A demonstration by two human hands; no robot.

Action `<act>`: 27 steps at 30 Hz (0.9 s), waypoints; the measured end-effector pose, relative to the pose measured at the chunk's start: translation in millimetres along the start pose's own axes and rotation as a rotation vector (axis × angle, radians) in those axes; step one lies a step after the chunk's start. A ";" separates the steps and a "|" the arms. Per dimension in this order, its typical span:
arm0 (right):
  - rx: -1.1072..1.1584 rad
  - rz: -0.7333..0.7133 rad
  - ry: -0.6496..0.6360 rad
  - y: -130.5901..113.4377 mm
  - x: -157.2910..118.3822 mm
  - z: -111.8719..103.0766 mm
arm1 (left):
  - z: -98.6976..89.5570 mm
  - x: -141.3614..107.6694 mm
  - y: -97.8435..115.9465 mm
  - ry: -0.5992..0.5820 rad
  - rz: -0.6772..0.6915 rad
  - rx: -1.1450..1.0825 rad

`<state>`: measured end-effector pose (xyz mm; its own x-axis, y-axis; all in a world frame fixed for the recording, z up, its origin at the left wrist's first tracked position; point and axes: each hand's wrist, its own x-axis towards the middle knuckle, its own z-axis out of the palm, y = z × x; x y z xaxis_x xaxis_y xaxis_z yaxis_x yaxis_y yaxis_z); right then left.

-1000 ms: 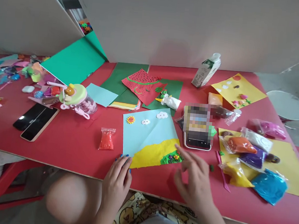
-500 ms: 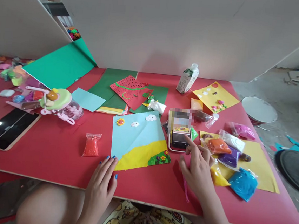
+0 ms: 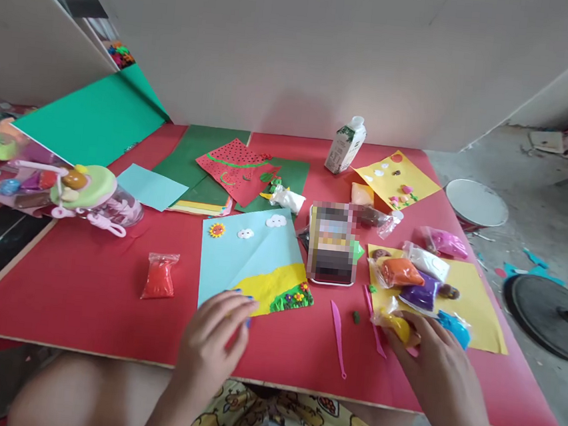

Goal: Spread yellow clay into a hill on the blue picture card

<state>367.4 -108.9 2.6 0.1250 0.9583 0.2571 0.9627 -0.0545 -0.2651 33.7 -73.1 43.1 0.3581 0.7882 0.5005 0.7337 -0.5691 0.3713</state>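
Note:
A light-blue paper sheet lies in front of me on the red table, with a yellow clay field, green grass with tiny flowers, white clouds and a sun stuck on it. My left hand rests with bent fingers on the sheet's near-left corner. My right hand reaches over the table's right side, and its fingers close on a yellow clay bag. A blue clay bag lies just behind that hand.
Orange, purple, white and pink clay bags lie on a yellow sheet. A phone, two pink tools, a red clay bag, a milk carton and a lidded jar are around.
My right hand drew back from the phone and went right and down onto the yellow clay bag. My left hand slid up onto the blue sheet's corner. The view shifted right.

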 end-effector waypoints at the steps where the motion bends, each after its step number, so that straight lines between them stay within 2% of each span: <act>1: 0.029 -0.038 0.014 -3.8 -1.4 -2.7 | 6.7 6.1 13.3 -0.020 0.017 -0.077; 4: 0.183 -0.214 0.030 -29.4 -4.2 -16.0 | 25.3 20.5 49.6 -0.128 -0.006 -0.282; 7: 0.285 -0.333 0.004 -55.7 -6.2 -26.5 | 37.5 22.6 72.8 -0.249 -0.059 -0.403; 9: 0.300 -0.374 0.021 -64.6 -6.7 -28.1 | 40.7 17.3 80.1 -0.216 -0.141 -0.416; 13: 0.308 -0.393 0.059 -67.6 -6.1 -22.7 | 39.4 2.9 83.4 -0.150 -0.218 -0.468; 23: 0.367 -0.424 0.006 -84.1 -6.7 -15.4 | 41.7 -5.0 79.4 -0.121 -0.176 -0.259; 27: 0.374 -0.311 -0.032 -81.6 -15.8 -10.3 | 38.8 -4.3 75.8 -0.170 -0.181 -0.202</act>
<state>289.3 -122.5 29.8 -0.1680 0.9215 0.3502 0.8000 0.3350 -0.4978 110.2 -110.6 38.8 0.3357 0.8992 0.2805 0.6707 -0.4373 0.5991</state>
